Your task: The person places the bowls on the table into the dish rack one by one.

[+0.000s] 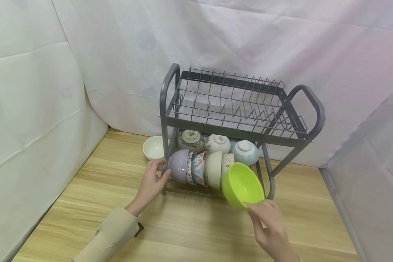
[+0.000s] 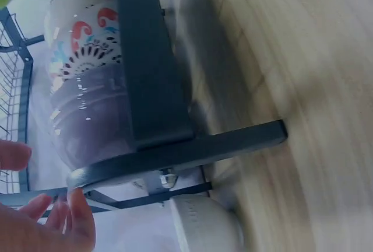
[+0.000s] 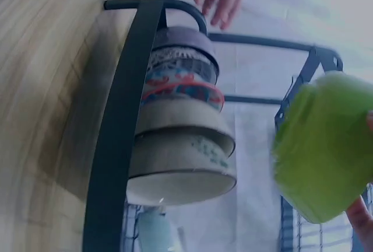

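Note:
A lime green bowl (image 1: 243, 185) is held by its rim in my right hand (image 1: 269, 227), tilted in front of the dish rack's lower shelf. In the right wrist view the green bowl (image 3: 326, 147) is blurred. My left hand (image 1: 152, 183) is beside the rack's left front post, close to the purple bowl (image 1: 178, 165), with its thumb and fingers apart. Behind the purple bowl, patterned bowls (image 1: 199, 168) and a cream bowl (image 1: 213, 170) nest sideways in a row. A white bowl with small markings (image 1: 227, 160) ends the row, partly behind the green one.
The dark two-tier dish rack (image 1: 213, 127) has a wire upper tier. Upturned on its lower shelf at the back are a brownish bowl (image 1: 190, 140), a white bowl (image 1: 218, 144) and a pale blue bowl (image 1: 245, 153). Another white bowl (image 1: 154, 147) stands on the wooden table left of the rack.

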Tool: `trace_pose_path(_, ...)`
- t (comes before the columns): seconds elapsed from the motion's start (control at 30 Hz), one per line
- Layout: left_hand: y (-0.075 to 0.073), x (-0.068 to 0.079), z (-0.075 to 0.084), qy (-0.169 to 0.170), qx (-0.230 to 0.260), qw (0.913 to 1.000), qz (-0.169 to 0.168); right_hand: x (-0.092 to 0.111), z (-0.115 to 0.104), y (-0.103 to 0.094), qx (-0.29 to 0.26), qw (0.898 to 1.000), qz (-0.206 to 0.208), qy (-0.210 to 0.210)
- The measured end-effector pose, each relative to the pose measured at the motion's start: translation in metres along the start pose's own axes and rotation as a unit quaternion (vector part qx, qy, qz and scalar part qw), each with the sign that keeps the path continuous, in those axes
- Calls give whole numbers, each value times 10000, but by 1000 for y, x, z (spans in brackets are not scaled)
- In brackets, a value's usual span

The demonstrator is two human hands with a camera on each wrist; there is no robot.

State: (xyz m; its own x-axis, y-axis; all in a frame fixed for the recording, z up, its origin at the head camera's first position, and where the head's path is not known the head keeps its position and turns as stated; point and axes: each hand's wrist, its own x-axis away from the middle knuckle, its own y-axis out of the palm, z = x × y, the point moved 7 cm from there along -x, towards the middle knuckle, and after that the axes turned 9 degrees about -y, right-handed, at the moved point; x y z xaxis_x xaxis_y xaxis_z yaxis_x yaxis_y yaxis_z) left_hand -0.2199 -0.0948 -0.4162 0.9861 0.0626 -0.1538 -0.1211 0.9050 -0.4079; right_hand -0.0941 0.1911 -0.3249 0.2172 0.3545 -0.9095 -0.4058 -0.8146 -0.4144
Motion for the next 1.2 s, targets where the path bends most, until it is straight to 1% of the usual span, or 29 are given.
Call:
trace_pose_path(0.1, -1, -2, -8, -84, -83, 9999, 112, 13, 17, -9, -175, 9967, 263, 745)
trace_pose_path(0.17, 0, -4, -12, -51, -76, 9998, 155, 24, 29, -12, -530, 9884, 466, 1344)
trace_pose_path(0.2, 0, -4, -14, -34, -78, 9998, 184, 29, 34, -13, -693, 9817, 561, 1681)
trace_pose_path(0.27, 0, -5, -17, 21, -77, 9997, 215, 39, 44, -15, -968, 9638, 759, 2365)
trace_pose_path(0.33, 0, -5, -19, 119, -108, 9996, 244, 47, 53, -14, -1146, 9441, 1036, 2913)
trace_pose_path(0.37, 0, -5, -19, 162, -132, 9994, 281, 51, 56, -13, -1146, 9350, 1144, 3156)
trace_pose_path(0.47, -1, -5, -18, 228, -229, 9989, 353, 62, 66, -9, -1177, 9034, 1511, 3836)
trace_pose_path(0.53, -2, -6, -17, 214, -291, 9987, 354, 70, 72, -4, -1332, 8780, 1780, 4239)
trace_pose_path(0.6, -2, -7, -17, 147, -369, 9987, 320, 76, 77, 0, -1497, 8552, 2012, 4536)
trace_pose_path(0.63, -2, -8, -17, 109, -409, 9987, 296, 79, 80, 3, -1538, 8469, 2060, 4655)
trace_pose_path(0.67, -2, -8, -17, 76, -436, 9986, 277, 81, 82, 6, -1699, 8346, 2164, 4772)
trace_pose_path(0.73, -2, -8, -17, 40, -450, 9986, 257, 85, 87, 13, -2113, 8074, 2405, 4956)
trace_pose_path(0.83, -2, -9, -18, -32, -424, 9988, 228, 94, 95, 24, -2607, 7582, 2686, 5338)
trace_pose_path(0.87, -2, -9, -19, -64, -393, 9990, 216, 97, 98, 27, -2772, 7401, 2796, 5451)
trace_pose_path(0.9, -2, -10, -19, -105, -369, 9991, 202, 99, 100, 31, -2876, 7263, 2848, 5556)
trace_pose_path(0.93, -2, -10, -20, -155, -349, 9991, 184, 102, 102, 34, -2874, 7175, 2837, 5675)
trace_pose_path(0.97, -2, -10, -21, -204, -326, 9991, 164, 104, 104, 36, -2895, 7103, 2836, 5755)
trace_pose_path(1.07, -2, -11, -22, -273, -294, 9991, 128, 109, 107, 43, -2795, 7040, 2750, 5921)
trace_pose_path(1.1, -2, -11, -22, -285, -283, 9991, 118, 111, 108, 44, -2735, 7041, 2717, 5963)
trace_pose_path(1.13, -3, -12, -23, -296, -270, 9991, 110, 112, 108, 46, -2659, 7070, 2663, 5988)
trace_pose_path(1.17, -3, -12, -23, -309, -254, 9991, 104, 113, 108, 47, -2626, 7061, 2652, 6017)
trace_pose_path(1.2, -3, -12, -23, -318, -253, 9991, 93, 114, 109, 48, -2527, 7105, 2587, 6036)
